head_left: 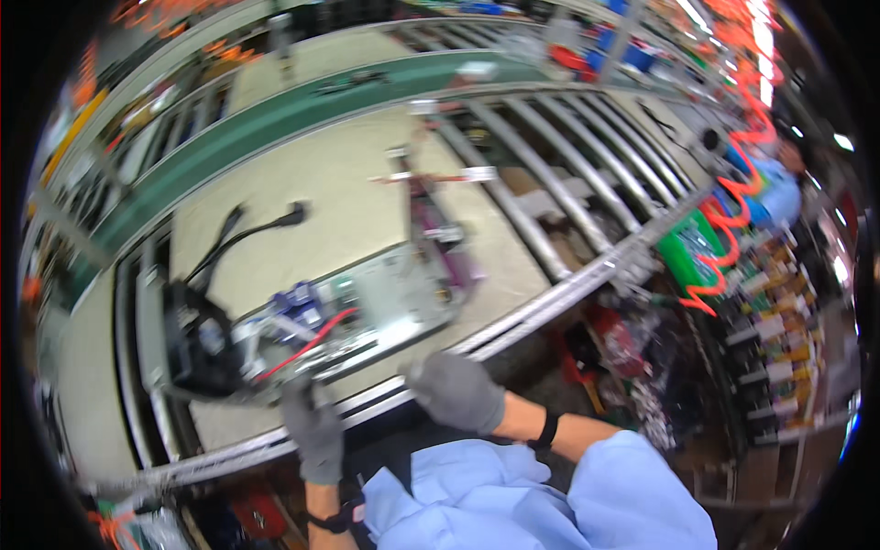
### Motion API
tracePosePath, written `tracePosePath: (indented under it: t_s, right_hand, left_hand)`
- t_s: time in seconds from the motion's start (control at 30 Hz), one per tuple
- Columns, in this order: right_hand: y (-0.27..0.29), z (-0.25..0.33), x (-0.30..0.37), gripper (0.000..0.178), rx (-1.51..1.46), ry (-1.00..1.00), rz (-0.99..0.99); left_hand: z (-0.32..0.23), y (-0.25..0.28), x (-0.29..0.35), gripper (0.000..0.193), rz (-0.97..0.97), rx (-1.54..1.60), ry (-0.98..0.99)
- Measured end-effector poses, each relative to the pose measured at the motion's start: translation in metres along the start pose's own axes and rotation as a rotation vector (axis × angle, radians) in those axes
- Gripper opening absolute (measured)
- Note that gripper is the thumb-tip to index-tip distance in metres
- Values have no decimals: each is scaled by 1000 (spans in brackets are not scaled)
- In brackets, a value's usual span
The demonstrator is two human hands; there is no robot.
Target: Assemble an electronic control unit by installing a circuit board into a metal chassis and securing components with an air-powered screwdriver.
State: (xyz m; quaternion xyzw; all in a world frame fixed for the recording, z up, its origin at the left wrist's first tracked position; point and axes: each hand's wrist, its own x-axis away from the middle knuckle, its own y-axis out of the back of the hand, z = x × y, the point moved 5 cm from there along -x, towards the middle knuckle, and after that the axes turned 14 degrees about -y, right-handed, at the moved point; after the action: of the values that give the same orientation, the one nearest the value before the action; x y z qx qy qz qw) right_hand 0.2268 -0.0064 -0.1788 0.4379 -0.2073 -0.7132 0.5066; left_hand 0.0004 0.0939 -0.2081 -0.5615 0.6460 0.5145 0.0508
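Observation:
My left hand (314, 433), in a grey glove, reaches the near left edge of an open metal chassis (399, 293). Blur hides whether its fingers grip that edge. Near the conveyor's front rail, my right hand (456, 394), gloved in grey too, is curled closed; anything inside it is hidden. The chassis lies tilted on a pale board (344, 174) and carries a blue part (301, 302), a red cable (312, 346) and small electronics. A black housing (200, 339) stands at its left end, with a black power cord (261, 226) trailing behind.
Metal rollers (550, 174) lie to the right of the board, bounded by a front rail (541, 307). A green bin (689, 247) and coiled orange air hose (733, 202) are at the right. A person in blue (779, 194) is beyond. Circuit boards (775, 339) stand in rows.

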Motion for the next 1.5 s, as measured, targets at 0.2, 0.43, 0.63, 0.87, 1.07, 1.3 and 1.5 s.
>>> tracePosePath:
  t_s: [0.2,0.43,0.63,0.87,1.07,1.3,1.5]
  right_hand:
    - [21,-170,174,23,76,-732,-16]
    - [149,-424,395,34,858,-1487,150]
    - [220,-453,467,35,611,-2001,-441]
    - [243,-493,510,35,638,-1983,-473]
    - [277,-464,508,19,-621,-1339,-1491]
    - [327,-315,401,19,423,-1295,-1203]
    - [392,-154,247,30,1217,-726,-973]
  left_hand:
    - [13,-2,5,18,-10,105,181]
    - [41,4,14,29,32,-64,216]
    - [49,12,16,27,36,-155,123]
    - [51,16,14,28,54,-199,117]
    - [58,13,17,31,64,-206,108]
    - [44,7,17,33,-3,-5,219]
    - [11,11,2,17,-41,-122,-87]
